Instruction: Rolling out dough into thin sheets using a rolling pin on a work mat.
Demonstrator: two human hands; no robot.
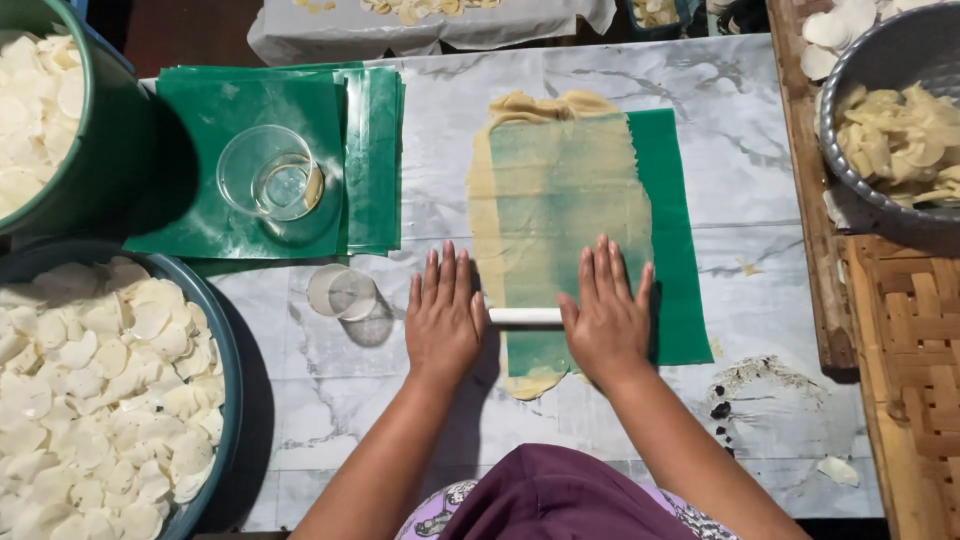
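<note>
1. While both palms press flat, the left hand (443,318) and the right hand (604,318) rest on the two ends of a white rolling pin (526,316). The hands are apart, fingers extended and not curled around the pin. Only the short middle section of the pin shows between them. Flat palms appear to let the pin turn freely beneath them.
2. The pin lies crosswise over a thin sheet of pale dough (545,210), near the dough's edge closest to the person.
3. The dough is covered by a green plastic sheet (665,230), which extends beyond the dough on its right side. This layer probably keeps the pin from sticking to the dough. Bare dough shows at the far end, at the near end and along the left edge.
4. The dough lies on a marble-patterned table (740,150).
5. To the left of the dough, a stack of green plastic sheets (205,130) carries a clear glass (270,172) holding a little liquid.
6. Between that stack and the left hand lies a round clear lid (342,292), touching neither.
7. Farther left of the dough, two round tubs (232,350) hold pale cut discs (100,390), within easy reach.
8. To the right of the dough, a metal bowl (850,70) holds yellowish pieces, standing beside a woven tray (920,330).
</note>
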